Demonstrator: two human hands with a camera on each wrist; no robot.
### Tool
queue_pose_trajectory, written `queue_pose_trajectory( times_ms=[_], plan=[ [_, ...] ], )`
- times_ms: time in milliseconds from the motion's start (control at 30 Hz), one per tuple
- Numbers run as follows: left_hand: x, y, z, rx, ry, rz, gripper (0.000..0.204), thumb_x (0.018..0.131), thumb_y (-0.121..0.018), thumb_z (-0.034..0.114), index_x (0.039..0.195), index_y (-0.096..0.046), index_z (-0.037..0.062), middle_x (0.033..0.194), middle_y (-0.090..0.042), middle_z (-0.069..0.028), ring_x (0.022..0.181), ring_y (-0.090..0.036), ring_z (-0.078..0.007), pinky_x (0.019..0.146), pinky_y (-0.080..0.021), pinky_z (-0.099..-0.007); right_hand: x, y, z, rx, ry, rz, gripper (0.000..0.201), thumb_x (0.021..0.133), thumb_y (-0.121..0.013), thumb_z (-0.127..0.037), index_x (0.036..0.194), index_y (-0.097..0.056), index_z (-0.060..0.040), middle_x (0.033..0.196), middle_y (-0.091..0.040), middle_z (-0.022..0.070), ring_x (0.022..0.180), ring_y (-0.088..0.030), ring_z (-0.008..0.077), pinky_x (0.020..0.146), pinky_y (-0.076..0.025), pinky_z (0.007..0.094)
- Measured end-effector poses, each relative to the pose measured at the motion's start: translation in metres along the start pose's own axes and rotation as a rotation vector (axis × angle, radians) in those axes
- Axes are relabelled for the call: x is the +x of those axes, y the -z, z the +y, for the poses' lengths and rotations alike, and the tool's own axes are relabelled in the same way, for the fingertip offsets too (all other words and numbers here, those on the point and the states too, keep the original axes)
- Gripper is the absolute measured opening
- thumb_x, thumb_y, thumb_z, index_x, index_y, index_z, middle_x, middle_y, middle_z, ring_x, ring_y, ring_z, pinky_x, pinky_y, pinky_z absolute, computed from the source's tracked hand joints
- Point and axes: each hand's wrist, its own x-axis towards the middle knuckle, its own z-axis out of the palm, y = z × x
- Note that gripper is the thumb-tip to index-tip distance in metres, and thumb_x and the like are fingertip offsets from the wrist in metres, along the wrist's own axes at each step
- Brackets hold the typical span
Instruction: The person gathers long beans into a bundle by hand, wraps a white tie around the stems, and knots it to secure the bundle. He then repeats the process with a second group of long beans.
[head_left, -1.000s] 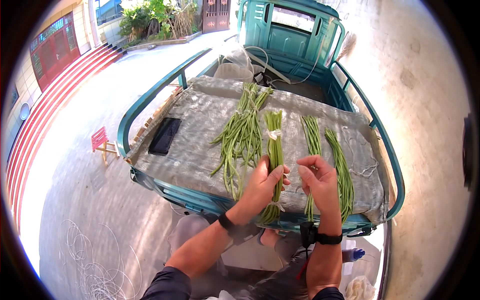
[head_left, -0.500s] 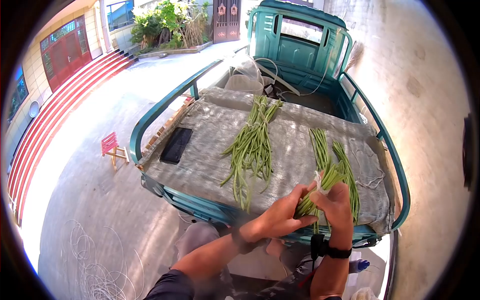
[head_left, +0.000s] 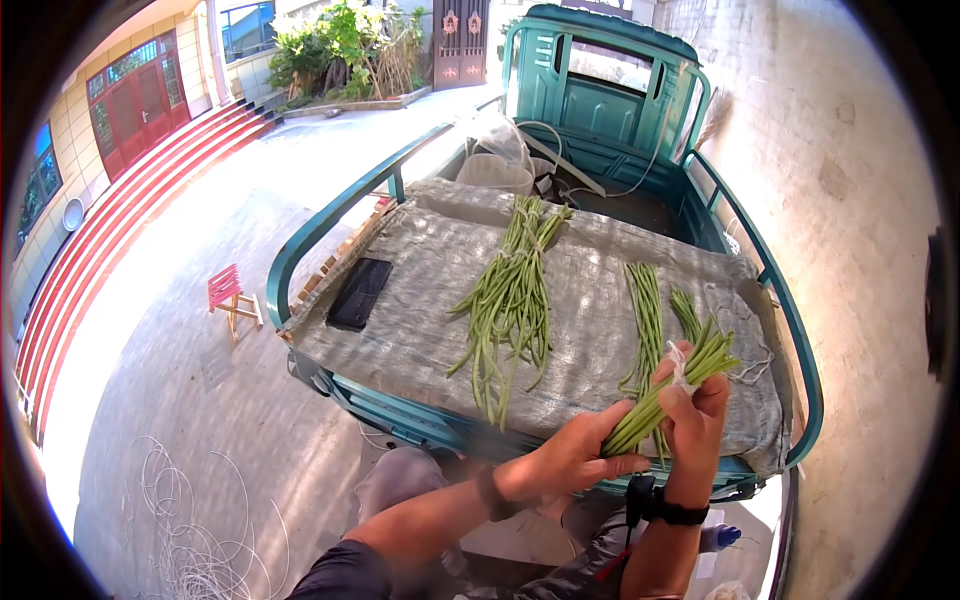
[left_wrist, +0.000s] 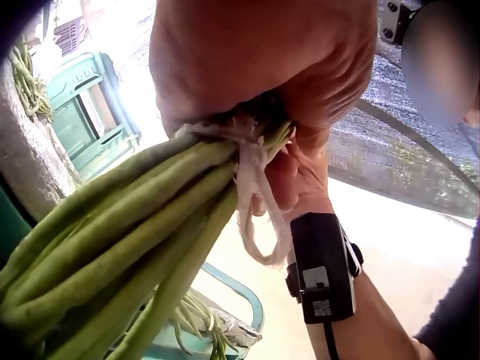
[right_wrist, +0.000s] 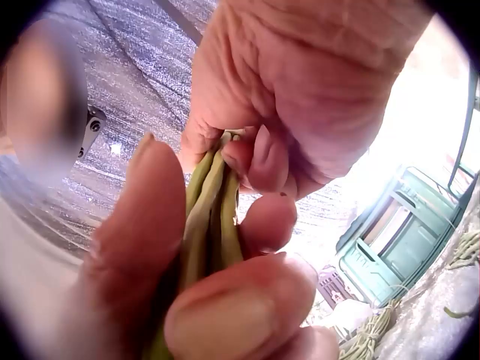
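Note:
In the head view, a tied bundle of green beans [head_left: 648,412] is tilted, held up over the right front of the grey cloth. The left hand [head_left: 572,450] grips its lower end. Beside the white tie [head_left: 680,368], the right hand [head_left: 696,420] has its fingers round the upper part. A loop of the white tie [left_wrist: 262,214] hangs off the beans [left_wrist: 142,232] in the left wrist view. Fingers of both hands close round the beans [right_wrist: 206,217] in the right wrist view. Behind lie two slim bean bundles [head_left: 647,310] [head_left: 685,312], partly covered by hands and beans.
A large spread bean bundle [head_left: 510,285] lies mid-cloth, with a black phone [head_left: 360,295] to its left. Green rails [head_left: 330,212] flank the cart bed; a white bucket [head_left: 495,172] stands behind the cloth [head_left: 420,250]. A red folding stool [head_left: 226,290] is on the ground at left.
The left hand has carried the tied bundle rightward from mid-cloth and tilted it. The right hand, empty a second ago, has taken hold near its white tie. The head view has shifted slightly.

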Motion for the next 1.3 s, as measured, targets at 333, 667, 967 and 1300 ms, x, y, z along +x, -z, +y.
queue_pose_trajectory(
  times_ms=[333, 667, 967, 1300],
  plan=[
    [0.0, -0.004, 0.008, -0.051, 0.123, -0.064, 0.033, 0.105, -0.07, 0.026, 0.121, -0.057, 0.0005, 0.087, -0.059, -0.0067, 0.082, -0.052, -0.0171, 0.076, -0.048, -0.0362, 0.009, 0.023, 0.016, 0.151, 0.107, -0.022, 0.048, 0.089, -0.086, -0.031, 0.12, -0.066, 0.0008, 0.103, -0.064, 0.005, 0.078, -0.053, 0.0077, 0.061, -0.038, 0.0208],
    [0.0, -0.006, 0.008, -0.185, 0.199, 0.023, 0.043, 0.112, -0.058, 0.039, 0.131, -0.057, 0.0001, 0.085, -0.05, -0.0014, 0.081, -0.045, -0.0104, 0.071, -0.044, -0.0297, 0.012, 0.028, 0.02, 0.187, 0.032, 0.048, 0.031, 0.101, -0.074, -0.023, 0.121, -0.065, 0.0001, 0.103, -0.067, 0.0041, 0.088, -0.059, 0.0088, 0.076, -0.045, 0.0231],
    [-0.001, 0.012, -0.022, -0.705, 0.445, -0.115, 0.08, 0.108, -0.028, 0.071, 0.139, -0.055, 0.0019, 0.102, -0.068, -0.0116, 0.084, -0.071, -0.0233, 0.069, -0.058, -0.0363, 0.024, 0.013, 0.022, 0.148, -0.169, 0.237, 0.024, 0.101, -0.076, -0.029, 0.101, -0.072, -0.0054, 0.069, -0.058, -0.0059, 0.052, -0.047, 0.002, 0.046, -0.032, 0.0216],
    [-0.004, 0.01, -0.032, -0.706, 0.526, -0.171, 0.073, 0.11, -0.037, 0.064, 0.145, -0.054, 0.0023, 0.109, -0.07, -0.0126, 0.098, -0.073, -0.0237, 0.08, -0.061, -0.0377, 0.032, 0.048, 0.034, 0.128, -0.148, 0.211, 0.024, 0.102, -0.076, -0.031, 0.098, -0.072, -0.0067, 0.068, -0.06, -0.0048, 0.048, -0.044, 0.0011, 0.042, -0.028, 0.02]
  ],
)
